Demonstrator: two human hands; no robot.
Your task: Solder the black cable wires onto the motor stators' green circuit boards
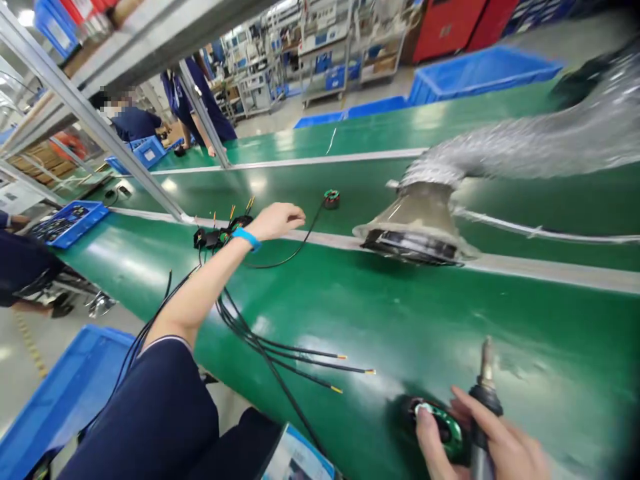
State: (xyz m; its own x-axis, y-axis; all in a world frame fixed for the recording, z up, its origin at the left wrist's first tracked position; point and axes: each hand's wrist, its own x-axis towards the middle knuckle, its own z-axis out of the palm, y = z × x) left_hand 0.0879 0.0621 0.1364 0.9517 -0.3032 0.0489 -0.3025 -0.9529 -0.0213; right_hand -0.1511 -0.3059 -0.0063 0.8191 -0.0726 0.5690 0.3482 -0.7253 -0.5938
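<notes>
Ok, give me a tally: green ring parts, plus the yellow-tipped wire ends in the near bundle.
Green ring parts: 2
Yellow-tipped wire ends: 3
Total: 5

Black plastic tool handle [485,399], glossy green conveyor belt [350,320], crinkled foil duct [525,143]
</notes>
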